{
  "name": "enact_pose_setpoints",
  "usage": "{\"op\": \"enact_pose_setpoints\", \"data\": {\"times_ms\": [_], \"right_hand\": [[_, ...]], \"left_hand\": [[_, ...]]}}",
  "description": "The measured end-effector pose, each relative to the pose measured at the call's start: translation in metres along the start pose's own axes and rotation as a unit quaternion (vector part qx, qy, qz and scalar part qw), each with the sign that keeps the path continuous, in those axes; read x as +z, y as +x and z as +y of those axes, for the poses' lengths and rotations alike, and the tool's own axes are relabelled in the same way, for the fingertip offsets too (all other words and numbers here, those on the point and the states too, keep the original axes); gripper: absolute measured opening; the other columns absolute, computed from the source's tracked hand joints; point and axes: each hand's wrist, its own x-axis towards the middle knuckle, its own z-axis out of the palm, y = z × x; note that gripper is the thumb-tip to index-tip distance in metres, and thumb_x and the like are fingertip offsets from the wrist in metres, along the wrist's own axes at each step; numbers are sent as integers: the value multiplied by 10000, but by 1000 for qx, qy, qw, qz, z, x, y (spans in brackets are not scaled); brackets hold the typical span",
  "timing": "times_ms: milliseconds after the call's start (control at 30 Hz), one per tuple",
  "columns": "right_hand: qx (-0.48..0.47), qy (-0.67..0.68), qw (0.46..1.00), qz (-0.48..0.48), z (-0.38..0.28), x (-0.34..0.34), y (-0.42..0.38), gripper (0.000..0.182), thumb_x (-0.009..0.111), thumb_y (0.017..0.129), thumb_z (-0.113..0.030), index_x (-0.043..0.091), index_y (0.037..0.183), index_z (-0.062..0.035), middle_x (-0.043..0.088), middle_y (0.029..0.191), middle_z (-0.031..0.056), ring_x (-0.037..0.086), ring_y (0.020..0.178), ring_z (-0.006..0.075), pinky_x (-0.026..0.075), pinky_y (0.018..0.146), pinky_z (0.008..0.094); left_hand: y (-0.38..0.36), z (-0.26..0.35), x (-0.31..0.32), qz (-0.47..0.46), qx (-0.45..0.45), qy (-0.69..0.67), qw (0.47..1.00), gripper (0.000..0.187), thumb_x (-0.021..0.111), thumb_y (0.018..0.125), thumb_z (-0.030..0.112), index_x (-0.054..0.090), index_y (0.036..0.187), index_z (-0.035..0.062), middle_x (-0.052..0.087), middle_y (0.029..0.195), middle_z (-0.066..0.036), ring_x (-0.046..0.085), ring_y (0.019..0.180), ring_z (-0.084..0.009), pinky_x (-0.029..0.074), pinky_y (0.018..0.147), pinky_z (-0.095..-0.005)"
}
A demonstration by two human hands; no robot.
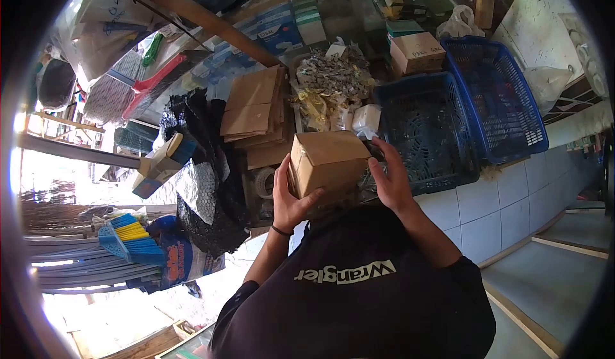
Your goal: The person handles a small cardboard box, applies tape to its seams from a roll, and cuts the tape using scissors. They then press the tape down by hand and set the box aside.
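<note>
A closed brown cardboard box [330, 157] is held in front of the chest, above the work surface. My left hand [291, 199] grips the box's left side, fingers on its side face and thumb along the lower front. On the right, my right hand [391, 176] is at the box's right edge, thumb and fingers bent round a small dark object whose shape is hard to make out. Just beyond the box sits a white small box in clear plastic [367, 119]. Flattened cardboard pieces [251, 106] are stacked to the left, beside a roll of tape [264, 183].
A tray of crumpled wrappers [330, 83] lies behind the box. To the right are a dark green basket [426, 128] and a blue basket [500, 96], with another cardboard box [417, 53] behind. Black bubble wrap [208, 179] hangs at the left, near brooms [131, 237].
</note>
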Motion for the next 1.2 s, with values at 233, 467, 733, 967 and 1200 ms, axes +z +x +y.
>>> {"op": "enact_pose_setpoints", "data": {"times_ms": [233, 467, 733, 967, 1200], "right_hand": [[67, 124, 989, -41, -3, -5, -11, 508, 573, 928, -259, 430, 1346, -9, 508, 1303, 141, 498, 1194, 231, 396, 963, 352], [66, 147, 984, -76, -2, -14, -14, 512, 585, 917, -223, 414, 1370, -57, 503, 1282, 112, 511, 1166, 213, 414, 931, 351], [81, 145, 980, -107, -5, -15, -10, 459, 575, 928, -195, 436, 1345, -60, 518, 1270, 96, 536, 1128, 197, 419, 935, 331], [117, 265, 951, -106, -3, -14, -3, 414, 521, 973, -213, 434, 1334, -31, 540, 1259, 89, 513, 1150, 160, 390, 973, 304], [138, 216, 963, -83, -2, -11, -10, 415, 495, 986, -240, 444, 1301, 26, 558, 1197, 91, 510, 1092, 135, 376, 952, 272]], "left_hand": [[-7, -1, 1, -51, -57, -221, 972, 982, 819, 696, 403, 300, 1418, -14, 471, 1336, -149, 434, 1259, -240, 361, 1037, -363], [-7, -14, 8, -128, -267, -449, 843, 665, 522, 935, 465, 344, 1395, 19, 502, 1311, -124, 508, 1197, -219, 429, 987, -378], [4, -18, 9, -201, -303, -637, 680, 677, 422, 938, 553, 351, 1401, 65, 553, 1271, -137, 591, 1106, -287, 507, 886, -473], [8, -13, 9, -164, -284, -606, 725, 677, 456, 931, 542, 333, 1412, 83, 530, 1298, -128, 555, 1150, -306, 470, 945, -450], [3, -15, 22, -51, -102, -283, 952, 865, 767, 776, 295, 270, 1443, 59, 465, 1319, -136, 446, 1233, -236, 361, 1034, -358]]}}
